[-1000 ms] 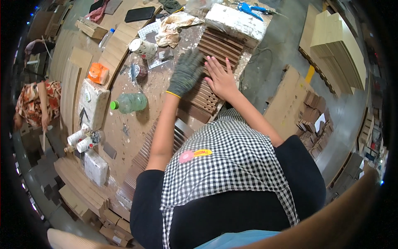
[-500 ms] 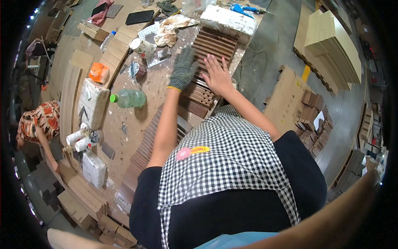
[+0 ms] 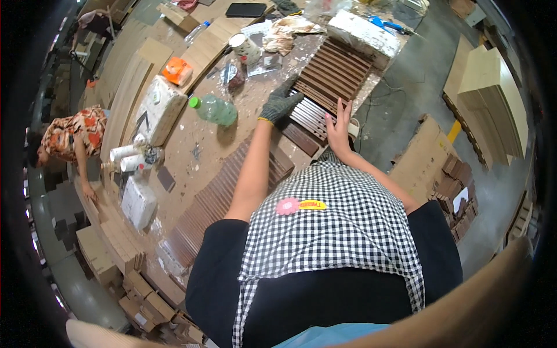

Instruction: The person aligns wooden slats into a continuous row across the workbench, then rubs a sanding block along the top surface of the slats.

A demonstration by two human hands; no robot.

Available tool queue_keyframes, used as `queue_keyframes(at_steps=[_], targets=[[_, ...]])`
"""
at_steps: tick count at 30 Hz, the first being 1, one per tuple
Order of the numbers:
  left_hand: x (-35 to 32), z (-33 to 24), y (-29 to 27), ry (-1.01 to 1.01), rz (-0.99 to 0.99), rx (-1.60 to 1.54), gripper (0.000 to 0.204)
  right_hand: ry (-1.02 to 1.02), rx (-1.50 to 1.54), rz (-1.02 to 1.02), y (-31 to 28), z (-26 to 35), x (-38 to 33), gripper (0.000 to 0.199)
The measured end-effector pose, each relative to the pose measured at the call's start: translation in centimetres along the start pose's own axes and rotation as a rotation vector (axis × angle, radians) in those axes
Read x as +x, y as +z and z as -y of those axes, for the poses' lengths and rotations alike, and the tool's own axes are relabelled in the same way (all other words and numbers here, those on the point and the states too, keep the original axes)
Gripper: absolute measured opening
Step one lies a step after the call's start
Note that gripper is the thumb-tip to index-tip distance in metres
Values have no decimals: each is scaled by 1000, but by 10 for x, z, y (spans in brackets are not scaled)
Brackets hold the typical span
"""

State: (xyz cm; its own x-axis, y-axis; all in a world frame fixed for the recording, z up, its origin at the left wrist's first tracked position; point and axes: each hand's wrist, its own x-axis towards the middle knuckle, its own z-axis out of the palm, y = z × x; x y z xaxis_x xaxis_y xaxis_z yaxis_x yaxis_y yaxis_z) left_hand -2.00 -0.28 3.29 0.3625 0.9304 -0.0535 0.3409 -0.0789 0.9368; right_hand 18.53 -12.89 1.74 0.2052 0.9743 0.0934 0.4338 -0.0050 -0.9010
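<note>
Dark brown wooden strips [image 3: 338, 69] lie side by side in a row on the worktable. At the near end of the row, several strips [image 3: 309, 116] show lighter, shiny faces with small holes or notches toward their right ends. My left hand [image 3: 281, 105], in a grey knit glove with a yellow cuff, rests against the left ends of these strips, fingers stretched out. My bare right hand [image 3: 340, 129] is at their right ends, fingers extended and spread. Closest to my apron is a flat dark brown piece [image 3: 300, 139].
A white-wrapped block [image 3: 364, 38] stands beyond the strips, with a blue-handled tool [image 3: 387, 24] beside it. Left of my arm are a green-capped bottle [image 3: 214, 110], a paper cup [image 3: 244, 49] and more brown strips [image 3: 217, 194]. A co-worker [image 3: 74, 136] bends at the far left.
My hands have gone from lying on top of the strips to their opposite ends, nearer to me. The whole view has shifted, with the table now further right and lower.
</note>
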Motion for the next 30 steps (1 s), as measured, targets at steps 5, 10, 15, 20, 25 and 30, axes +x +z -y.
queue_keyframes(at_steps=[5,10,15,20,25,30], targets=[[-25,-4,-7,-141,6,-92,71,42,26,75,11,-2,-18,66],[-40,-2,-2,-129,-50,-232,63,25,-18,164,-6,12,-23,74],[-9,-5,10,182,-64,463,64,-48,-65,99,-15,8,-15,75],[-3,-1,4,122,18,657,66,-315,-544,199,-20,-4,-10,62],[-40,-28,-44,-59,-144,349,52,-505,-511,-51,-45,37,-11,51],[-75,-52,-65,-167,306,771,59,-579,-183,567,-39,48,-16,26]])
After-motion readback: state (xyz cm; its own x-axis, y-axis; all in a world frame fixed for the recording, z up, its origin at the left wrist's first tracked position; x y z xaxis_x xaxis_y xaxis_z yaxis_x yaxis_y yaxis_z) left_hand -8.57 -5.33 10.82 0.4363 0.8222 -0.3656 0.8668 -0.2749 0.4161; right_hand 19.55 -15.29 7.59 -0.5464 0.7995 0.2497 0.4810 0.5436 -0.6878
